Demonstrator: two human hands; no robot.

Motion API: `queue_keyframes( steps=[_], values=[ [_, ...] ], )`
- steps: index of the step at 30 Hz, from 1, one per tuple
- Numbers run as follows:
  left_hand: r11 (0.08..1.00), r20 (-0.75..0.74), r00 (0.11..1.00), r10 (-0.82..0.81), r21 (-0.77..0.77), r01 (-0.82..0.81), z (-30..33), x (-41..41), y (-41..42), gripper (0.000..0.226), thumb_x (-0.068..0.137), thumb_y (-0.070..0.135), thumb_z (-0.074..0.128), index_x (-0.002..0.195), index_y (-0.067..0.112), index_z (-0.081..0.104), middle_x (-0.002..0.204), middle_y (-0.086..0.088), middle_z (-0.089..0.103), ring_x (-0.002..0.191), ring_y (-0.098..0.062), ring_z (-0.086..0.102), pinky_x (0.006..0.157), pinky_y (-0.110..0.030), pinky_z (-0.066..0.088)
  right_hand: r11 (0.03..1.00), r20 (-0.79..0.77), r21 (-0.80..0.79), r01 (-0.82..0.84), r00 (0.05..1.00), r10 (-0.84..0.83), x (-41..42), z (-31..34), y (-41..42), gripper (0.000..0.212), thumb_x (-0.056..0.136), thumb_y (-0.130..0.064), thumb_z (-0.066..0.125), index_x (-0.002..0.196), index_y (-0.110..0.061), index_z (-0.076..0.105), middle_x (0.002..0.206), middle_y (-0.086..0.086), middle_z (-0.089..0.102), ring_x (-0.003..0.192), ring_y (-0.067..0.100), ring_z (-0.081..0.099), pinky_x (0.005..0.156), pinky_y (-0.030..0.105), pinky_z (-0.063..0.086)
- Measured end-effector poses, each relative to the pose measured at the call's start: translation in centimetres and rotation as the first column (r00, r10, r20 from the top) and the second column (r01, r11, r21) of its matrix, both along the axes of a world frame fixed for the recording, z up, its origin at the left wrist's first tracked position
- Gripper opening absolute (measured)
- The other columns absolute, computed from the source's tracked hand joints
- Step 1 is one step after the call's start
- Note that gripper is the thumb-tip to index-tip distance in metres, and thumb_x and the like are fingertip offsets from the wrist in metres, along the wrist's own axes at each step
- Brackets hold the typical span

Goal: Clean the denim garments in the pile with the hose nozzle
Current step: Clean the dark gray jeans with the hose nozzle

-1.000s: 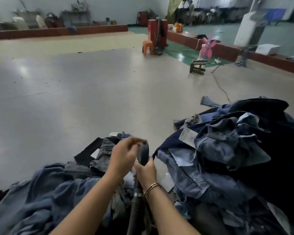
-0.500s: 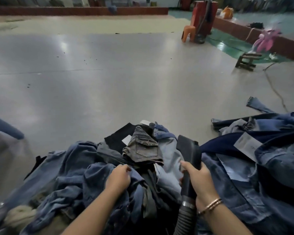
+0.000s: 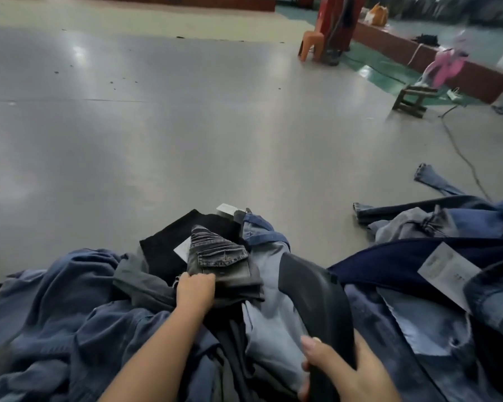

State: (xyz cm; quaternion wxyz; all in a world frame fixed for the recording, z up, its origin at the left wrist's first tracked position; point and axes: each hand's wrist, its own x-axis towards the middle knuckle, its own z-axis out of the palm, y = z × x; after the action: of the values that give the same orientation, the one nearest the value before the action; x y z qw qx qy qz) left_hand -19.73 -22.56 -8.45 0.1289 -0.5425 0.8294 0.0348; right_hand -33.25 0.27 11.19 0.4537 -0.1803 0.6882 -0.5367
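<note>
L hand (image 3: 195, 291) has moved fwd off the blue denim and now grips the grey jeans (image 3: 224, 264) atop the pile (image 3: 70, 309). R hand (image 3: 340, 369) stays wrapped round the nozzle (image 3: 314, 297), tip now just right of that grip. Looks like next garment's picked; cleaning abt to start.

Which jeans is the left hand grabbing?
Start at the denim pile by the person's knees. At its middle top, the left hand grips folded grey jeans. They're the only faded charcoal pair, with a flapped pocket, lying between black cloth and pale blue denim.
</note>
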Motion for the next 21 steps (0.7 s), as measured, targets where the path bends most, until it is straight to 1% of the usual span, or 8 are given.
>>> queue_keyframes(
  steps=[2,4,7,9,12,15,18,21],
  values=[
    [0.994,-0.357,0.928,0.106,0.061,-0.091,2.2,0.1,0.0,0.028,0.099,0.029,0.039,0.114,0.016,0.059,0.115,-0.008,0.066,0.107,-0.029,0.059,0.09,-0.036,0.039,1.0,0.066,0.003,0.012,0.998,-0.012,-0.3,0.2,0.1,0.019,0.076,0.0,0.074,0.091,0.003,0.062,0.053,0.02,0.059,0.038,0.03,0.055,0.036,0.027,0.045],
    [0.966,-0.692,0.674,0.257,0.194,-0.17,6.1,0.9,0.2,0.027,0.099,0.023,0.046,0.109,0.006,0.064,0.107,-0.014,0.068,0.101,-0.03,0.06,0.081,-0.032,0.04,1.0,0.094,0.007,0.016,0.995,-0.017,-0.5,0.4,0.2,0.021,0.079,-0.004,0.072,0.092,0.005,0.058,0.051,0.017,0.056,0.038,0.027,0.053,0.037,0.028,0.044],
    [0.925,-0.865,0.328,0.379,0.345,-0.16,11.3,4.6,2.1,0.024,0.098,0.014,0.049,0.089,-0.005,0.061,0.082,-0.018,0.061,0.08,-0.026,0.056,0.072,-0.034,0.039,0.998,0.123,-0.022,0.053,0.991,-0.05,-0.1,1.5,0.3,0.019,0.083,-0.009,0.07,0.094,0.0,0.057,0.054,0.01,0.056,0.044,0.026,0.053,0.044,0.032,0.046],
    [0.886,-0.86,0.212,0.464,0.443,-0.14,13.1,8.4,5.0,0.02,0.098,0.01,0.048,0.092,-0.003,0.062,0.087,-0.017,0.063,0.083,-0.023,0.057,0.078,-0.04,0.046,0.996,0.138,-0.068,0.061,0.989,-0.051,0.3,2.2,0.7,0.015,0.085,-0.013,0.07,0.094,-0.006,0.061,0.058,0.008,0.057,0.047,0.024,0.053,0.046,0.033,0.047],
    [0.845,-0.823,0.211,0.528,0.483,-0.229,12.4,14.1,10.0,0.016,0.097,0.004,0.048,0.097,0.009,0.064,0.098,-0.015,0.068,0.094,-0.03,0.062,0.083,-0.043,0.05,0.987,0.146,-0.148,0.058,0.989,-0.036,0.6,3.1,1.3,0.012,0.085,-0.017,0.07,0.091,-0.012,0.061,0.061,0.005,0.058,0.046,0.02,0.055,0.046,0.032,0.047],
    [0.798,-0.793,0.199,0.575,0.49,-0.35,12.1,17.5,12.5,0.016,0.095,0.001,0.049,0.103,0.01,0.06,0.098,-0.008,0.066,0.1,-0.034,0.06,0.072,-0.03,0.048,0.983,0.097,-0.181,0.036,0.995,-0.019,1.2,3.5,1.6,0.012,0.086,-0.017,0.069,0.09,-0.013,0.059,0.064,0.005,0.057,0.047,0.02,0.055,0.048,0.032,0.048],
    [0.706,-0.648,0.357,0.673,0.418,-0.572,11.6,19.6,12.0,0.049,0.09,0.005,0.056,0.137,0.006,0.042,0.134,-0.018,0.046,0.117,-0.035,0.048,0.092,-0.038,0.043,0.982,0.049,-0.188,0.014,0.999,-0.005,2.0,3.7,1.7,0.013,0.087,-0.015,0.068,0.092,-0.011,0.057,0.065,0.005,0.056,0.047,0.019,0.054,0.047,0.031,0.046],
    [0.733,-0.636,0.452,0.626,0.283,-0.618,10.9,20.2,11.2,0.052,0.094,0.017,0.055,0.142,0.004,0.038,0.14,-0.02,0.043,0.127,-0.034,0.042,0.103,-0.04,0.035,0.983,0.036,-0.179,-0.038,0.998,0.045,2.5,3.5,1.6,0.014,0.088,-0.013,0.066,0.096,-0.007,0.057,0.063,0.005,0.055,0.046,0.017,0.053,0.045,0.03,0.046]
  ],
)
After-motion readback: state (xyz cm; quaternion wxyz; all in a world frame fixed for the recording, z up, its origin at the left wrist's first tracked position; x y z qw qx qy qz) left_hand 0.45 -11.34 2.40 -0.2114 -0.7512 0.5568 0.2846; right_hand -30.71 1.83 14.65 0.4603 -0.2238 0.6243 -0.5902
